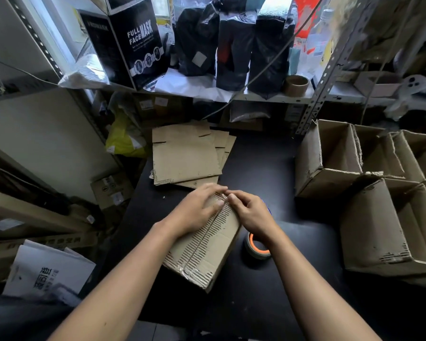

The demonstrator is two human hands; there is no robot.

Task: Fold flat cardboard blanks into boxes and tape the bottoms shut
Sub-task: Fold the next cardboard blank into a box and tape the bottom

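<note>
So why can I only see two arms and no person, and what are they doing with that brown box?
The camera sits on the person's head and looks down, so you see only arms. There is no machine. The left hand and right hand press flat on a cardboard box lying bottom-up on the black table, over clear tape along its seam. Neither hand grips anything. A tape roll lies beside the box. Flat blanks wait behind it, and finished boxes stand on the right.
</note>
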